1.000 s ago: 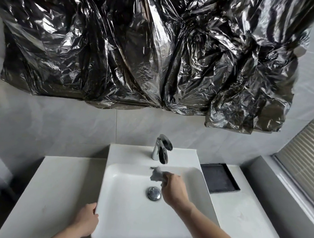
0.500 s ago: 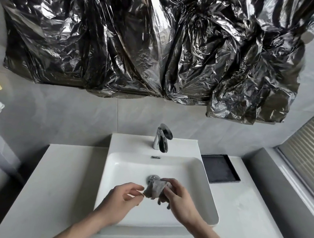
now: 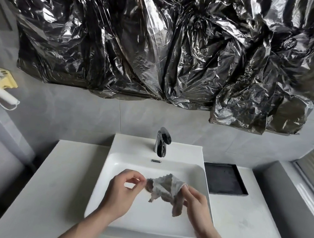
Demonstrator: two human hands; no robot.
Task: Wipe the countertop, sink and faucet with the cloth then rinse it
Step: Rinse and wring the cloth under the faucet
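At the far left I see a white and yellow item (image 3: 1, 87) with a cord hanging on the grey wall, too blurred for me to name. Below it the white desk (image 3: 64, 171) runs right to the sink (image 3: 197, 156), a white square basin standing on the desk. Over the basin, my left hand (image 3: 122, 191) pinches the left corner of the cloth (image 3: 164, 188) between thumb and fingertips, the other fingers curled. The cloth is grey, crumpled and partly spread, held in the air above the basin with its loose ends hanging down. I cannot see anything lying in the basin itself beneath the hands; the drain is hidden by the cloth. My right hand (image 3: 195, 203) grips the cloth's right corner, fingers curled round it. At the far rim stands the chrome faucet (image 3: 161, 144), with the overflow slot (image 3: 155, 160) just below. Right of the sink, a black tray (image 3: 223, 178) sits on the desk; it holds nothing I can make out. Above, crinkled black plastic sheeting (image 3: 161, 41) covers the wall.
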